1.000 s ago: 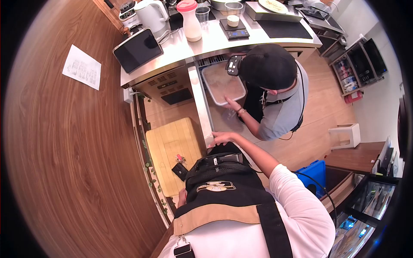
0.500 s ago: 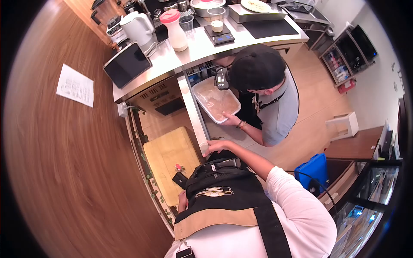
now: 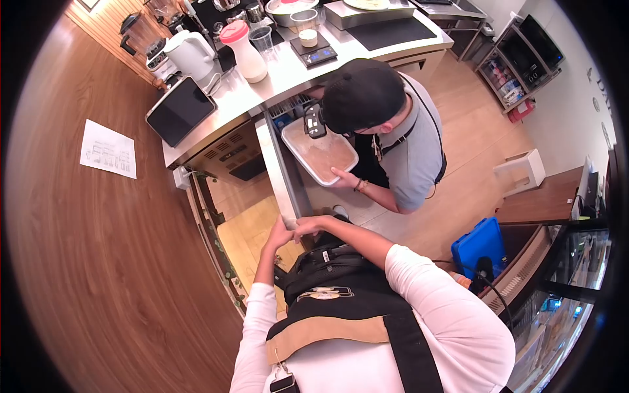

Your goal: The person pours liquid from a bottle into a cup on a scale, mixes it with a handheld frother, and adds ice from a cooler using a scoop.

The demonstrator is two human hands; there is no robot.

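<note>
An under-counter door (image 3: 275, 167) stands swung open, seen from above along its pale top edge. My right hand (image 3: 309, 227) is closed at the door's near end. Beside it, on the door's outer side, my left hand (image 3: 280, 234) also closes on that end, its fingertips partly hidden. Past the door, a crouching co-worker (image 3: 409, 131) in a black cap and grey shirt supports a white-rimmed tub (image 3: 321, 152) with one hand (image 3: 345, 178). The tub's contents look pinkish-brown under a clear cover. The co-worker's other arm reaches in under the counter.
On the steel counter (image 3: 282, 78) stand a tablet (image 3: 181, 111), a white kettle (image 3: 191, 56), a pink-lidded bottle (image 3: 244, 56) and a scale (image 3: 314, 52) bearing a small cup. A wooden wall (image 3: 131, 262) rises at left. Behind at right are a blue case (image 3: 478, 245) and a white stool (image 3: 522, 171).
My left hand has come up from beside my apron to the door's end, beside my right hand. The view has shifted slightly. The co-worker still supports the tub.
</note>
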